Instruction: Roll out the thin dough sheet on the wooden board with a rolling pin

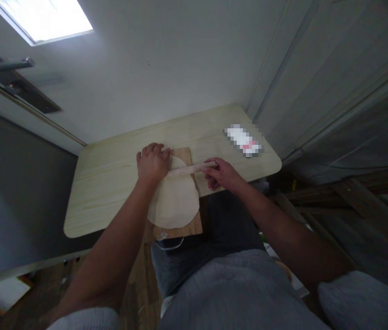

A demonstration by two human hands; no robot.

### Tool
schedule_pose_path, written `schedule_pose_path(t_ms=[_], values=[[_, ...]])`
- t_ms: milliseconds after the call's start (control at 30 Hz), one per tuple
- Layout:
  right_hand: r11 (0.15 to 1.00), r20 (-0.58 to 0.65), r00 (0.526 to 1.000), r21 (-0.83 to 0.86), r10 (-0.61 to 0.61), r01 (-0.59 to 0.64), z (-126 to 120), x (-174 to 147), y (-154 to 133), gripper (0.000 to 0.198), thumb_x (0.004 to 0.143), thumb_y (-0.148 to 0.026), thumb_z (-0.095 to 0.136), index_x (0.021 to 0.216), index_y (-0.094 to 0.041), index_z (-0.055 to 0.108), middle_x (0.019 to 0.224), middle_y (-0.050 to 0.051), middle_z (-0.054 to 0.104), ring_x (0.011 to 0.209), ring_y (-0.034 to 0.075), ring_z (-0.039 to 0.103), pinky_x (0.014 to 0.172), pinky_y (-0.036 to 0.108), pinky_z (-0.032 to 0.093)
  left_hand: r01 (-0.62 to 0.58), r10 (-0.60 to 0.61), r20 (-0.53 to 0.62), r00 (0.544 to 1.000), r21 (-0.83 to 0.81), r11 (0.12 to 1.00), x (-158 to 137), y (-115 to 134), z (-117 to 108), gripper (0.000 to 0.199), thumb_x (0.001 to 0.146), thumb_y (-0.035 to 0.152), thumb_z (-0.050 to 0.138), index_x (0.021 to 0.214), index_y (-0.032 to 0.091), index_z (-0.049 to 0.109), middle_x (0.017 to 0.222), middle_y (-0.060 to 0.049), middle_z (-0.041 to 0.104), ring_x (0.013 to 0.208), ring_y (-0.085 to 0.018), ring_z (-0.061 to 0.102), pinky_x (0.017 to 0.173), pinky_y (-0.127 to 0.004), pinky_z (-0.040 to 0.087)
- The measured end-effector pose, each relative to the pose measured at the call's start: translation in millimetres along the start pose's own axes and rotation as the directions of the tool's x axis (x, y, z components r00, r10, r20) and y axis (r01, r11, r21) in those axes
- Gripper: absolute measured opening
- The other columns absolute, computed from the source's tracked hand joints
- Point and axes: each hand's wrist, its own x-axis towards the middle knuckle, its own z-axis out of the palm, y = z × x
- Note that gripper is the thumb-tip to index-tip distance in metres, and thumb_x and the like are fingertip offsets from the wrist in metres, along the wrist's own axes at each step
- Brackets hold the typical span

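Observation:
A wide, pale sheet of dough [175, 204] lies flat on a wooden cutting board [194, 227], with its near part reaching close to the board's front edge. Across the far part of the dough runs a thin wooden rolling pin [188, 169]. My right hand [224, 175] has its fingers closed round the pin's right end, just past the board. At the other end, my left hand [154, 161] rests palm down over the pin, its fingers curled; it covers the pin's left end and part of the dough.
The board stands on a light wood table [104, 183] with rounded corners and juts past its front edge over my lap. A blurred-out white and pink object [243, 140] lies at the table's right. Behind is a white door with a metal handle [18, 66].

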Motion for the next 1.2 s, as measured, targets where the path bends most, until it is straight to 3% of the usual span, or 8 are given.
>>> schedule_pose_path(t_ms=[367, 567, 767, 1067, 1200], values=[[1.0, -0.003, 1.0, 0.002, 0.008, -0.008, 0.2, 0.9, 0.3, 0.013, 0.091, -0.024, 0.068, 0.093, -0.019, 0.056, 0.065, -0.003, 0.065, 0.042, 0.01, 0.06, 0.039, 0.02, 0.052, -0.04, 0.04, -0.004, 0.999, 0.034, 0.999, -23.5, 5.6, -6.7, 0.052, 0.103, 0.049, 0.022, 0.126, 0.024, 0.062, 0.135, -0.011, 0.061, 0.124, -0.03, 0.053, 0.104, -0.047, 0.038], [0.999, 0.016, 1.0, -0.031, 0.014, -0.013, -0.2, -1.5, 1.0, 0.018, 0.089, -0.029, 0.072, 0.084, -0.017, 0.058, 0.056, -0.004, 0.061, 0.043, 0.01, 0.061, 0.039, 0.018, 0.051, 0.005, -0.006, 0.015, 1.0, 0.079, 0.997, -53.5, 11.8, -7.6, 0.054, 0.1, 0.056, 0.027, 0.138, 0.027, 0.054, 0.149, -0.01, 0.052, 0.136, -0.032, 0.044, 0.111, -0.052, 0.032], [0.998, 0.015, 1.0, -0.055, -0.018, 0.018, -0.6, -2.6, 3.2, 0.017, 0.088, -0.027, 0.072, 0.082, -0.017, 0.061, 0.065, -0.002, 0.064, 0.043, 0.008, 0.061, 0.04, 0.018, 0.053, 0.024, -0.024, -0.01, 1.0, 0.074, 0.997, -77.0, 19.1, -10.0, 0.059, 0.099, 0.058, 0.031, 0.145, 0.025, 0.047, 0.156, -0.012, 0.043, 0.144, -0.034, 0.034, 0.117, -0.06, 0.021], [0.996, 0.028, 0.999, -0.086, -0.031, 0.034, 0.1, -4.5, 3.3, 0.015, 0.088, -0.027, 0.071, 0.083, -0.017, 0.06, 0.05, -0.004, 0.06, 0.042, 0.01, 0.059, 0.042, 0.019, 0.053, 0.028, -0.028, -0.001, 1.0, 0.087, 0.996, -61.7, 15.4, -6.2, 0.059, 0.099, 0.06, 0.029, 0.144, 0.027, 0.047, 0.156, -0.011, 0.042, 0.144, -0.034, 0.033, 0.117, -0.061, 0.022], [0.999, 0.007, 1.0, -0.035, -0.028, 0.029, 0.7, -3.1, 3.2, 0.014, 0.088, -0.022, 0.07, 0.095, -0.018, 0.059, 0.055, -0.005, 0.061, 0.042, 0.011, 0.06, 0.041, 0.021, 0.053, 0.029, -0.03, 0.018, 0.999, 0.056, 0.998, -50.2, 13.1, -6.0, 0.059, 0.099, 0.06, 0.026, 0.145, 0.028, 0.046, 0.154, -0.011, 0.045, 0.144, -0.034, 0.033, 0.116, -0.062, 0.024]])
